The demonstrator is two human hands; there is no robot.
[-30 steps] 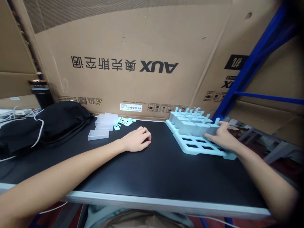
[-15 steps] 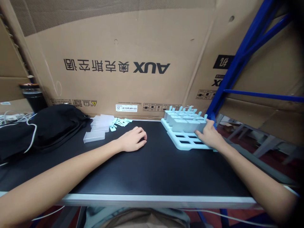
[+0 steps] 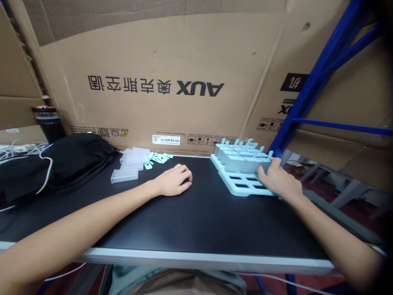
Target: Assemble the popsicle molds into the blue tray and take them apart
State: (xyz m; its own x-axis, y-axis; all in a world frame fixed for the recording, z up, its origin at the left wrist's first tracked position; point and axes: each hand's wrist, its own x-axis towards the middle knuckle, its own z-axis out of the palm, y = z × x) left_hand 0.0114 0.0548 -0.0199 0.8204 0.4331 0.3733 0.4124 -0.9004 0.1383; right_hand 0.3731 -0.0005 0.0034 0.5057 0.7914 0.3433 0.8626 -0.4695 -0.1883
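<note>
Way out left of the rack there's a heap of white cables (image 3: 18, 150), then a dark tumbler (image 3: 50, 129) with a shiny coppery rim, sides too dark to tell what's inside. A lumpy black bag (image 3: 81, 159) sits on the bench (image 3: 208, 221), also well left of the rack, with a white cord looped over it.

Closer in, but clearly apart from the rack's left side, there's a bunch of clear molds (image 3: 133, 156) crowded together, plus a front mold (image 3: 124, 175) lying on its side just nearer the bench edge. They're hazy, so I can't make out what's in them. Little pale blue pieces (image 3: 162, 157) are piled loosely on the rack side of that bunch.

Between that lot and the rack, the left hand (image 3: 174, 180) rests on the bench, fingers loosely curled with a bit of a gap at the thumb.

Then the rack (image 3: 238, 191) itself, pale blue, flat on the bench. Its back part is packed with upright capped molds (image 3: 236, 163), stick handles poking up. The front openings show black bench straight through. At the rack's right side, the right hand (image 3: 281, 180) has thumb and fingers clamped on the corner mold (image 3: 264, 164), thumb on its front face. Just past the rack's right end, a blue metal frame (image 3: 310, 90) slants upward.
</note>
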